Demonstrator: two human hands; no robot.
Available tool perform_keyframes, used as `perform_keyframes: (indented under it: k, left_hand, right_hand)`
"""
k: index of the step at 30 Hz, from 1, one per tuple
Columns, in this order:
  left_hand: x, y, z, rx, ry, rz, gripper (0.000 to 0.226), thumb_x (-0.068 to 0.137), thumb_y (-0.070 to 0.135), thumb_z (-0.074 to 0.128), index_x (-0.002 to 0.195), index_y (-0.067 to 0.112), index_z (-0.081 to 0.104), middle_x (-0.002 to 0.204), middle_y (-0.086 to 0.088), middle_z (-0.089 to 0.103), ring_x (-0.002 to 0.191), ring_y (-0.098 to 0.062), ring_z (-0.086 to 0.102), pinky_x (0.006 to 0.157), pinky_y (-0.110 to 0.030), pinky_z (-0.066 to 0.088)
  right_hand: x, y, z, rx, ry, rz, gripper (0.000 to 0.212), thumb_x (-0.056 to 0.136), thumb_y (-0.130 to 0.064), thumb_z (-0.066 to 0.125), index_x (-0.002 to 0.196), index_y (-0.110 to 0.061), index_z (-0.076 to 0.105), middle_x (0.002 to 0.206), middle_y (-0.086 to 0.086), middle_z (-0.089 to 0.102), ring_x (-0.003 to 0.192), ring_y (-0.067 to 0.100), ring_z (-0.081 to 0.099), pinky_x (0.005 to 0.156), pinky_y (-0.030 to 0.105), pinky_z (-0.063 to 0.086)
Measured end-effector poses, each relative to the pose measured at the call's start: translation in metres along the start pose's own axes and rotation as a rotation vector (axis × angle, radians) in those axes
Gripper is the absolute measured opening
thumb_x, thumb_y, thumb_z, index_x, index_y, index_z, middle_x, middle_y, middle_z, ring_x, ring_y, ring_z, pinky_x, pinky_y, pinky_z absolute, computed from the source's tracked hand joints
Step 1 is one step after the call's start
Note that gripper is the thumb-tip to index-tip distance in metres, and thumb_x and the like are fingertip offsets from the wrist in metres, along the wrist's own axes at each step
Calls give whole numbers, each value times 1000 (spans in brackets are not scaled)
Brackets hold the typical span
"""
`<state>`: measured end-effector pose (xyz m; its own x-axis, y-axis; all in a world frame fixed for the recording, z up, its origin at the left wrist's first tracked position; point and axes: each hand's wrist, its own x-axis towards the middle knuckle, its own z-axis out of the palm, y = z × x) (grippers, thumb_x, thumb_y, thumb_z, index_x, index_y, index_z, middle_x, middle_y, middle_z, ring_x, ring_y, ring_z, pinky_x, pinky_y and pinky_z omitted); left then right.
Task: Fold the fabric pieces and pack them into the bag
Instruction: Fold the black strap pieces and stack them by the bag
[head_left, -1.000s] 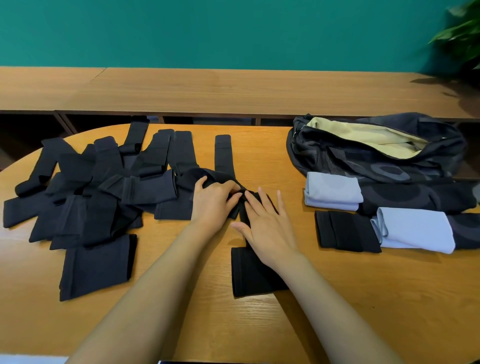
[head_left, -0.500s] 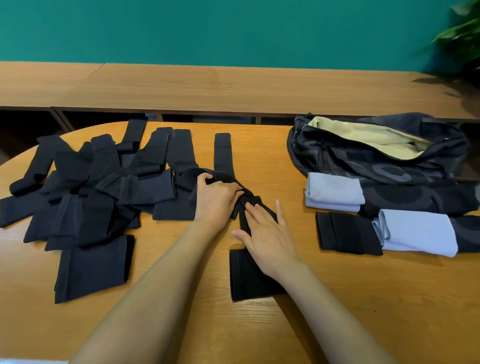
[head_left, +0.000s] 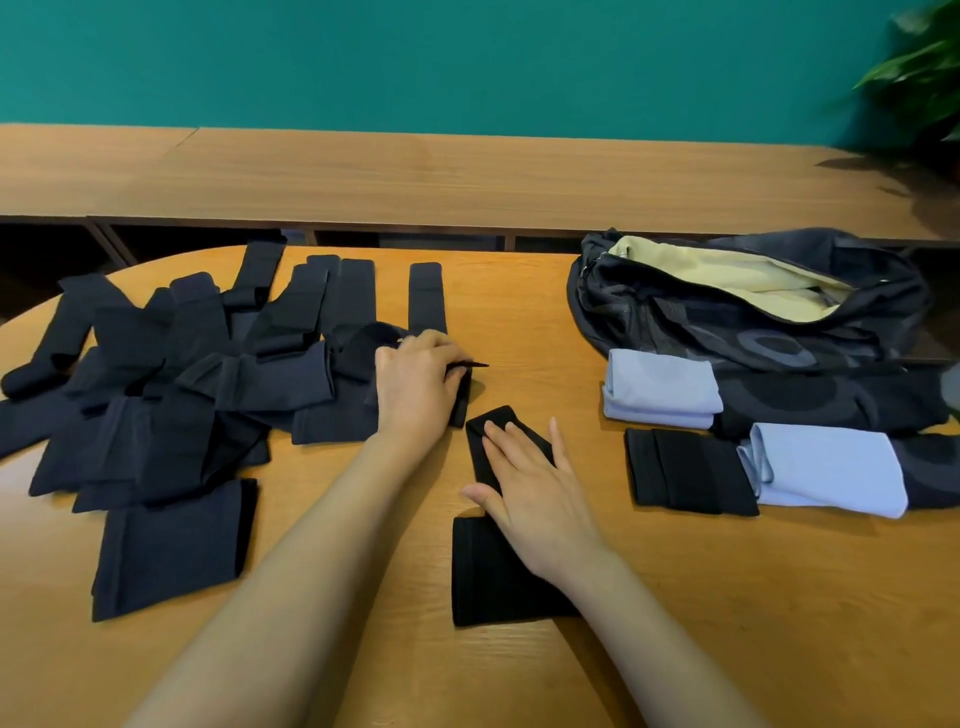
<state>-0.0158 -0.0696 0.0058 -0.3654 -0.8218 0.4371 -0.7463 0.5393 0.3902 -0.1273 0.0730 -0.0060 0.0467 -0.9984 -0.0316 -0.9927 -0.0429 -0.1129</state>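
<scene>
Pressing down flat with the right hand (head_left: 530, 483), fingers straight and spread, on a narrow black piece (head_left: 498, 577) in the middle of the bench (head_left: 519, 312), toward the near edge. Partly doubled over, by the look of it, with the upper end slanting out under the fingertips.

Just beyond, gripping with the left hand (head_left: 415, 384), fingers curled round a bunch of dark fabric at the right fringe of the heap. Hard to tell which piece exactly.

Out toward the left edge, a loose heap of dark pieces (head_left: 156, 415), overlapping every which way, with strips reaching to the far edge. Mostly unfolded, as far as can be told.

Over by the right edge, near the far corner, the bag (head_left: 753, 332), slumped on its side, mouth open, pale lining showing. No telling whether anything sits inside.

Right in front of it, three finished ones waiting: a light-blue fold (head_left: 660, 395), a black fold (head_left: 685, 470), and a second light-blue fold (head_left: 826, 467) just beside the black one.

Early going, on this evidence: three folded but not visibly packed, one under the palm, nearly the whole heap left to fold, then all the packing.
</scene>
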Motion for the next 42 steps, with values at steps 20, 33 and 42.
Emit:
perform_keyframes:
  k: [20, 33, 42]
  left_hand:
    - [-46, 7, -29, 134, -361, 21, 59, 104, 30, 41, 156, 30, 13, 164, 4, 2, 149, -22, 10, 120, -47, 12]
    - [-149, 36, -38, -74, -435, 141, 42, 104, 38, 39, 146, 36, 39, 153, 17, 36, 144, 1, 20, 122, -35, -3]
    - [-157, 29, -36, -118, -391, 153, 40, 104, 37, 39, 143, 38, 43, 150, 20, 39, 143, 5, 19, 122, -36, -6]
  right_hand:
    - [-14, 11, -11, -23, 86, -34, 102, 81, -70, -28, 153, -27, 29, 163, -3, 13, 151, 17, 2, 116, 48, -17]
    - [-64, 30, 1, -7, 104, 93, 103, 83, -70, -24, 145, -27, 47, 160, -1, 26, 151, 18, 10, 122, 46, -4]
    - [-40, 31, -13, -74, 105, 100, 101, 81, -68, -19, 154, -16, 25, 163, -3, 17, 151, 17, 5, 122, 46, -3]
